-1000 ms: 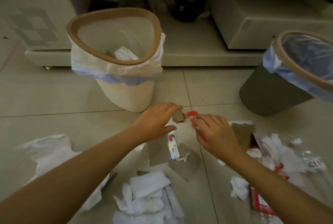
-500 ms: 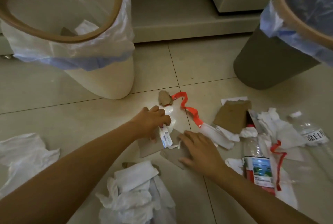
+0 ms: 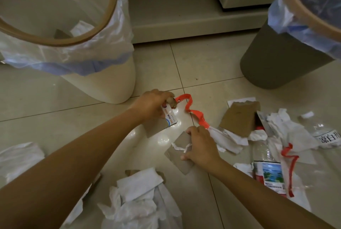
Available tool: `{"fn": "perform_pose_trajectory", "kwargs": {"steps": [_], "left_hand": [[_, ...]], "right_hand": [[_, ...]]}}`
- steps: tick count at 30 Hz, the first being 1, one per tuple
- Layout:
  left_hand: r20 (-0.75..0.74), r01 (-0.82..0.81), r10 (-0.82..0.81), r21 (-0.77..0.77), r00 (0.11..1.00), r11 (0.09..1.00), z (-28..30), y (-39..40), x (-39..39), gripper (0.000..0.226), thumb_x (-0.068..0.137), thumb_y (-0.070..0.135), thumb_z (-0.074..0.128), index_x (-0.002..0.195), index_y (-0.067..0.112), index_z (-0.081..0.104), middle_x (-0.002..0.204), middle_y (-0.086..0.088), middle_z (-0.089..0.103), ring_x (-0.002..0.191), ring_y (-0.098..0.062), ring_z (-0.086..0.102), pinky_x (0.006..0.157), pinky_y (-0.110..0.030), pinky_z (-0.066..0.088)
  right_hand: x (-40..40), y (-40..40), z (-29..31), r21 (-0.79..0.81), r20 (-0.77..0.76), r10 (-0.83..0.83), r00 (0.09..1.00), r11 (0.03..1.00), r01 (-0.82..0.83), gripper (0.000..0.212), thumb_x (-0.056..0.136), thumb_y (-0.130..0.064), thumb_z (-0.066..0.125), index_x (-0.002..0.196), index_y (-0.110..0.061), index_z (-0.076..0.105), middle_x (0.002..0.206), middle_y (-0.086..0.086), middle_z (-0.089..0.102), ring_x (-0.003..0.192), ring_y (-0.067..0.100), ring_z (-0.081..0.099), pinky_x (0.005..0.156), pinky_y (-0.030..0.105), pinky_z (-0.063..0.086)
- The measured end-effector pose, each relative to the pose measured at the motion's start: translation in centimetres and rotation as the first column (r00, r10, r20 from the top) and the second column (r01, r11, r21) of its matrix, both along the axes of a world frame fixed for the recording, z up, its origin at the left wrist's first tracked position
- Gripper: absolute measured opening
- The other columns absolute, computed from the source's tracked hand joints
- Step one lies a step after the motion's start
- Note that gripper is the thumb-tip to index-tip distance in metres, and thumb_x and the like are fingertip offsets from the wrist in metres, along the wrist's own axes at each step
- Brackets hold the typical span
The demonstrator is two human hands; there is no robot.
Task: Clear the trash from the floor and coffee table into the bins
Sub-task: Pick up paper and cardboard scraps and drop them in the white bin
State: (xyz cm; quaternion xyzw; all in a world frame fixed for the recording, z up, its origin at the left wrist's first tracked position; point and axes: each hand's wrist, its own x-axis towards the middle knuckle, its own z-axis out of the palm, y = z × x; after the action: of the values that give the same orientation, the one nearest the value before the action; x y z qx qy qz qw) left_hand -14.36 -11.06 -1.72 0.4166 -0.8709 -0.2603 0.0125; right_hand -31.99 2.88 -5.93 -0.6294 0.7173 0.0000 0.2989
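My left hand [image 3: 150, 104] grips a small printed white carton [image 3: 170, 117] together with a brown cardboard piece [image 3: 156, 127], and its fingertips pinch a small brown scrap [image 3: 171, 102]. My right hand [image 3: 200, 146] grips a grey-brown cardboard piece [image 3: 178, 155] with a torn white paper bit on it, low over the floor. A cream bin [image 3: 103, 74] with a white liner stands at the upper left; paper and cardboard lie inside. At the upper right is a grey bin [image 3: 273, 62] with a bluish liner.
A red-handled white plastic bag [image 3: 195, 114] snakes across the tiles between my hands. More cardboard [image 3: 239, 118], crumpled tissues [image 3: 284, 127] and plastic bottles [image 3: 267, 171] lie at the right. White tissue heaps [image 3: 136, 197] lie near the bottom and the left edge. A low cabinet base [image 3: 184, 24] runs behind the bins.
My left hand lifted the small carton with its cardboard and reached forward to the brown scrap. My right hand closed on the cardboard piece. The view moved nearer to the bins.
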Motion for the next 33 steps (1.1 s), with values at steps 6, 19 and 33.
{"fn": "perform_pose_trajectory", "kwargs": {"steps": [6,19,33], "left_hand": [[0.421,0.133,-0.092,-0.07,0.903,0.989,-0.9,-2.1,-3.1,0.054,0.078,0.024,0.073,0.127,0.02,0.049,0.119,-0.003,0.06,0.108,-0.021,0.051,0.083,-0.032,0.043],[0.315,-0.016,0.026,-0.033,0.949,0.999,-2.1,-0.6,0.2,0.045,0.071,0.037,0.077,0.109,0.028,0.055,0.109,0.007,0.062,0.101,-0.017,0.054,0.084,-0.03,0.04],[0.171,-0.303,0.266,0.25,0.949,0.92,-1.9,1.4,2.3,0.066,0.066,0.032,0.083,0.121,0.035,0.046,0.103,0.008,0.064,0.086,-0.011,0.054,0.07,-0.026,0.048]], "right_hand": [[-2.1,-0.5,0.4,-0.216,0.006,0.006,1.0,0.976,-0.004,0.061,0.062,-0.04,0.082,0.113,-0.018,0.058,0.118,0.001,0.042,0.106,0.019,0.04,0.082,0.027,0.039],[-2.7,-11.0,1.9,-0.073,0.154,0.223,0.963,0.974,-0.214,0.051,0.071,-0.023,0.078,0.115,-0.019,0.053,0.135,0.002,0.048,0.12,0.022,0.047,0.094,0.035,0.044],[-3.8,-6.3,3.8,-0.058,0.503,-0.205,0.839,0.961,0.27,0.049,0.076,-0.01,0.076,0.118,-0.021,0.054,0.105,-0.002,0.065,0.095,0.012,0.062,0.08,0.023,0.051]]}}
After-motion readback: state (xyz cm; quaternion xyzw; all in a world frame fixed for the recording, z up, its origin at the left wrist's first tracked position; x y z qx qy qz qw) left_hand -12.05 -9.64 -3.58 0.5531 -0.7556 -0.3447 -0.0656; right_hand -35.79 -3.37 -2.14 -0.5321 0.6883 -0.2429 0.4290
